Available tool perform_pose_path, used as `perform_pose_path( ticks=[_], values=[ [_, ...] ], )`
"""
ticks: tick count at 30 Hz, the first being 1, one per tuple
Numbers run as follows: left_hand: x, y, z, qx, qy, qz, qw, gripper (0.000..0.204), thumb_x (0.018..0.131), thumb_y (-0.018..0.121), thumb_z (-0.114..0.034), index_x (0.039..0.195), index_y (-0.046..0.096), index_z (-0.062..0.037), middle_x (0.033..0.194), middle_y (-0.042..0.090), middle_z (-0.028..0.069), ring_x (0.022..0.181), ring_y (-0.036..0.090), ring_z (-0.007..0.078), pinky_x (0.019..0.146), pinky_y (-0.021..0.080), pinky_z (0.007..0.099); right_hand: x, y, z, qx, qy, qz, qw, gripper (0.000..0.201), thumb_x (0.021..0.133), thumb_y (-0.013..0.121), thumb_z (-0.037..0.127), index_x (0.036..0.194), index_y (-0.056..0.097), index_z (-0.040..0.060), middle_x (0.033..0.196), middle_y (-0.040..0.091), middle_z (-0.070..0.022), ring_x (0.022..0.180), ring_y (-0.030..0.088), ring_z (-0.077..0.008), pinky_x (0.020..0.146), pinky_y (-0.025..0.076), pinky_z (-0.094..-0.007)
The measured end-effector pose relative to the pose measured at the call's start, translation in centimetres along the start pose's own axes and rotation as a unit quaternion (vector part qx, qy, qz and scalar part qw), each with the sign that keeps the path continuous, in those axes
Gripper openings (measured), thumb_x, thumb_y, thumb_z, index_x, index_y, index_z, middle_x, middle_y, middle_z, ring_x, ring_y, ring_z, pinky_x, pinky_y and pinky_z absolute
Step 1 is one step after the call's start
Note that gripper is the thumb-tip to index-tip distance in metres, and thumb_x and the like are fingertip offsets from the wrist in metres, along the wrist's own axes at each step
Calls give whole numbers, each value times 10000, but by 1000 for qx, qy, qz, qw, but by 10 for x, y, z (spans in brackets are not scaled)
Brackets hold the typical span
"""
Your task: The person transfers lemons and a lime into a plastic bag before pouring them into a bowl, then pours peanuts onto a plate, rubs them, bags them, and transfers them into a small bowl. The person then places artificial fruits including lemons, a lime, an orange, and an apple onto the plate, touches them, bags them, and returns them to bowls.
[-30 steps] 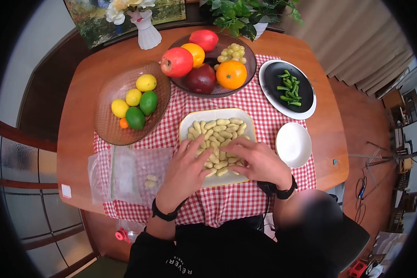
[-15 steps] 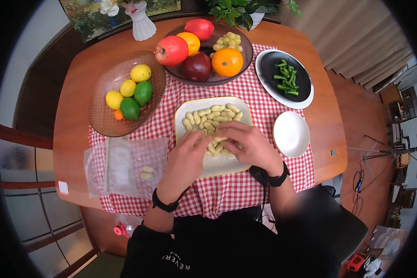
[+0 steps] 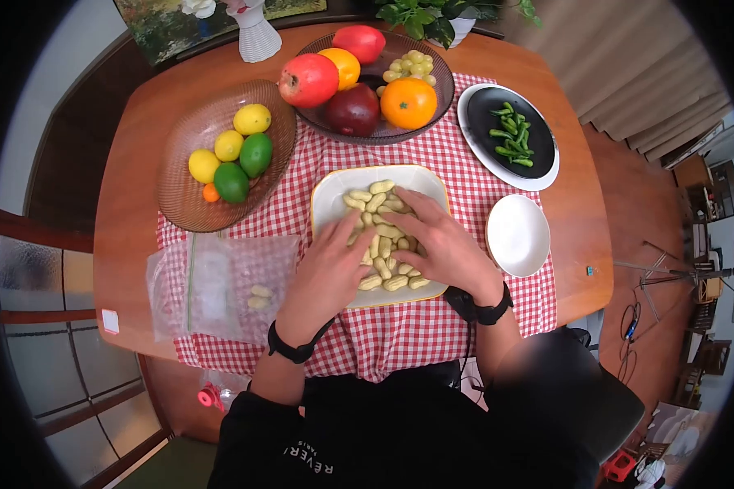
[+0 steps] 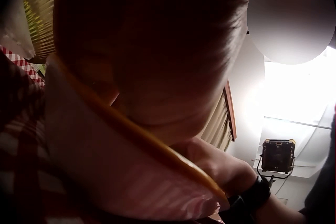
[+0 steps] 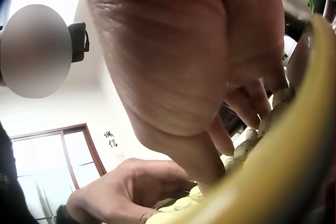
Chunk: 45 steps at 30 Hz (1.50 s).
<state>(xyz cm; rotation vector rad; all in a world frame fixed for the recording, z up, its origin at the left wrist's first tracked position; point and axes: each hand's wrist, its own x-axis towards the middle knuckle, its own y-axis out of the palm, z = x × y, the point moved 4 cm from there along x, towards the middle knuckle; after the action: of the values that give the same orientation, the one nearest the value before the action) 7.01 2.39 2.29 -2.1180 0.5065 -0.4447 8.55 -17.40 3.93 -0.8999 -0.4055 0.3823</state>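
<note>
A white rectangular tray with a yellow rim holds a heap of unshelled peanuts. Both hands reach over its near half. On the left side of the heap, my left hand rests its spread, slightly bent fingers on the peanuts. My right hand lies over the right side, fingers fanned out and touching peanuts. In the right wrist view its fingertips come down among the peanuts, just inside the tray's yellow rim. The tray's outer wall hides the peanuts from the left wrist view.
Left of the tray lies a clear zip bag with a few peanuts inside. A brown bowl of lemons and green fruit, a larger fruit bowl, a plate of green peppers and a white bowl surround it on the checked cloth.
The hands came close together over the middle, then spread apart again. Peanuts have shifted from the tray's far and left parts toward its middle and near side.
</note>
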Motion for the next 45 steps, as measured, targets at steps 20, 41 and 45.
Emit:
perform_pose_path(
  ticks=[20,41,45],
  values=[
    [3,-13,-4,-21,28,-112,993,315,863,758,-34,1178,761,-24,1313,680,145,1206,626,361,1020,533,449,2,-13,5,12,-7,-99,995,354,877,789,132,1212,740,28,1255,696,-168,1167,671,-353,982,572,-441],
    [3,-19,-2,-36,34,-192,980,309,880,755,-38,1187,749,-5,1323,670,153,1202,627,369,1025,524,464,-1,-20,14,-25,3,-156,987,586,887,687,26,1465,599,58,1588,470,-223,1525,380,-469,1224,349,-622],
    [2,-22,-6,-43,28,-192,980,324,875,757,-23,1199,749,-5,1332,673,164,1211,625,379,1045,513,458,-1,-17,7,-41,-3,-109,993,633,900,693,51,1516,557,94,1700,334,-220,1608,214,-483,1254,250,-685]
  ],
)
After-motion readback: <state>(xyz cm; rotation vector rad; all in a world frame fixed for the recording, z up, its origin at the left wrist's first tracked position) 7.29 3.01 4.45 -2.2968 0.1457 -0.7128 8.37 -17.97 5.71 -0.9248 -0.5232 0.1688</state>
